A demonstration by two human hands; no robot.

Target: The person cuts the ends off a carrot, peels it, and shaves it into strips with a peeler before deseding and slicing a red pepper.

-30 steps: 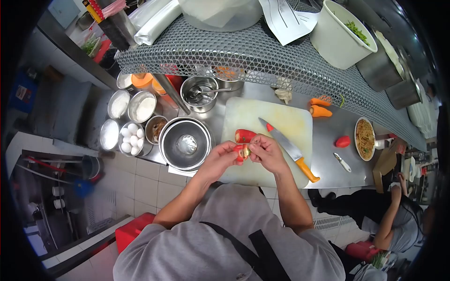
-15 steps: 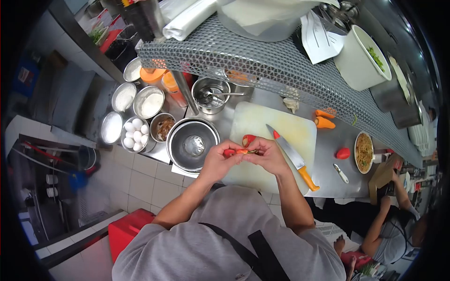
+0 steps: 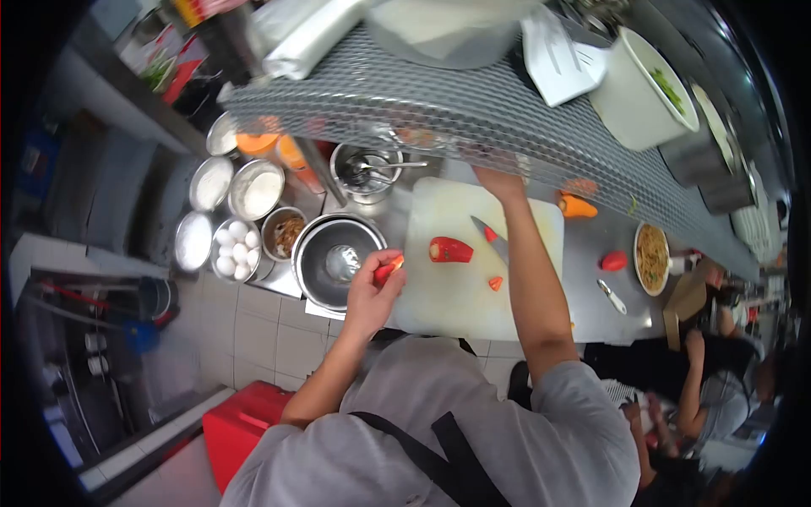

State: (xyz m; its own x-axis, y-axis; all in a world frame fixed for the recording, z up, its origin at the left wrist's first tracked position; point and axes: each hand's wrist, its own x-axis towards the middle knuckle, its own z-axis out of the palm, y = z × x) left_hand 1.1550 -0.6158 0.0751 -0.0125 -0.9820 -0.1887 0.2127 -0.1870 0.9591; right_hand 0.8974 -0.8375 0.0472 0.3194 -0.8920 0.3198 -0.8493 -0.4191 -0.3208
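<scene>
My left hand [image 3: 376,287] is closed around a piece of red pepper [image 3: 387,269], just right of the steel bowl [image 3: 345,264]. My right arm stretches across the white cutting board [image 3: 431,211]. My right hand [image 3: 500,179] reaches the board's far edge, beneath the mesh shelf, which hides its fingers. On the board lie a larger red pepper piece [image 3: 452,249] and a small orange-red scrap [image 3: 495,284]. A knife [image 3: 490,237] lies there too, mostly covered by my right forearm.
Overhead runs the mesh shelf [image 3: 405,110] bearing tubs. To the left stand bowls of eggs [image 3: 236,249] and white powder [image 3: 257,190]. On the right are an orange pepper [image 3: 577,206], a red pepper piece [image 3: 614,260], a small knife [image 3: 612,296] and a noodle bowl [image 3: 653,258]. Another person [image 3: 710,380] is nearby.
My hands have separated. The left moved slightly left with its pepper piece, while the right went far forward under the shelf. A larger pepper piece and a scrap now show on the board.
</scene>
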